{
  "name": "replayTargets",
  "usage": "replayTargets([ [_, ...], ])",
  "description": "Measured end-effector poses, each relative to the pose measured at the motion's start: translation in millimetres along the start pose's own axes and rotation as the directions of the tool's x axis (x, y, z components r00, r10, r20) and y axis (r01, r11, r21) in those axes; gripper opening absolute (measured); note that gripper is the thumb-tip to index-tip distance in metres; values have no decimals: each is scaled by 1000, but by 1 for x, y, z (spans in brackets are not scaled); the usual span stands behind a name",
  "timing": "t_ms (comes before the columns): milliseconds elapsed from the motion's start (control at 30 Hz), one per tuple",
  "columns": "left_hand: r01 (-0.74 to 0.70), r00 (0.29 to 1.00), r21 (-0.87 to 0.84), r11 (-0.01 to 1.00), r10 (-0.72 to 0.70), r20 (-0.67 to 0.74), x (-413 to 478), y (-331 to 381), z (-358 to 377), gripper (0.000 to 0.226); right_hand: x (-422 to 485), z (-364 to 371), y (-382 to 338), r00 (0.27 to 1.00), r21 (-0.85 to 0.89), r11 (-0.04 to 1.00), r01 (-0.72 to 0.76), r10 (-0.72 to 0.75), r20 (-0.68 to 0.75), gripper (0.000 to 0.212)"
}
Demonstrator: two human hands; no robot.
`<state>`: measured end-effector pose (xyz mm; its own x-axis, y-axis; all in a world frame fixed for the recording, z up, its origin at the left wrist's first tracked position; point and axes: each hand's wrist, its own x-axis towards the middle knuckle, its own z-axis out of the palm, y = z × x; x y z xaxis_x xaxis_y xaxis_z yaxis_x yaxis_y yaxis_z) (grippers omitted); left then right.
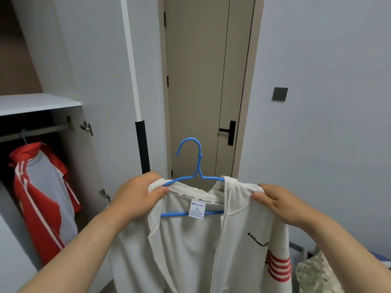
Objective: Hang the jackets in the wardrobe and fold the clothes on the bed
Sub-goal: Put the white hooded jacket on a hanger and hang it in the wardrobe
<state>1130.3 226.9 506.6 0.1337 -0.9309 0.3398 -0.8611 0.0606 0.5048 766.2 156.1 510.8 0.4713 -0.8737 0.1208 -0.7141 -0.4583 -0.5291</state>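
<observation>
Both hands are raised in front of the chest and hold one white jacket [186, 250] by its shoulders. Left hand [139, 193] has its fingers curled over the left shoulder of the jacket, with the thumb pressing on the collar edge. Right hand [277, 201] pinches the right shoulder in the same way, thumb on the front and fingers behind. Between the two hands sits a blue hanger [197, 166]. Its arms go under the cloth at each hand, and its hook stands up free above them.

The jacket hangs down below the hands, open at the front, with its size label [197, 209] showing between them. It looks soft and light, so I judge it will sag and slide off the thin smooth hanger if the shoulders are not seated well. The hanger is the stiff part. For the carry, a good hold seems to be the neck of the hook, with one hand steadying the cloth.

To the left of the left hand, and a little higher, is the wardrobe rail [36, 131]. A red and grey jacket [42, 187] hangs on it. The white jacket is not yet on this rail.
</observation>
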Motion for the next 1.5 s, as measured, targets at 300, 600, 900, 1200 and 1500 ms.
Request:
replayTargets([
  [300, -101, 990, 31, 994, 97, 102, 12, 20, 31, 21, -2, 17, -20, 999, 42, 999, 7, -8, 32, 23],
  [600, -41, 976, 86, 995, 58, -208, 37, 22, 49, 14, -45, 1, -16, 981, 163, 983, -81, 108, -163, 26],
  [900, -266, 950, -214, 940, 294, 110, 61, 70, 81, 12, -91, 4, -18, 895, 12, 931, -365, 355, -269, 43],
  [1200, -440, 730, -447, 779, 600, 326, 34, 129, 126, 18, -154, 27, -42, 757, 26, 864, -502, 454, -471, 40],
  [1500, -636, 478, -522, 568, 821, 311, 25, 216, 152, 52, -294, -1, -50, 398, 209, 742, -637, 549, -735, 39],
])
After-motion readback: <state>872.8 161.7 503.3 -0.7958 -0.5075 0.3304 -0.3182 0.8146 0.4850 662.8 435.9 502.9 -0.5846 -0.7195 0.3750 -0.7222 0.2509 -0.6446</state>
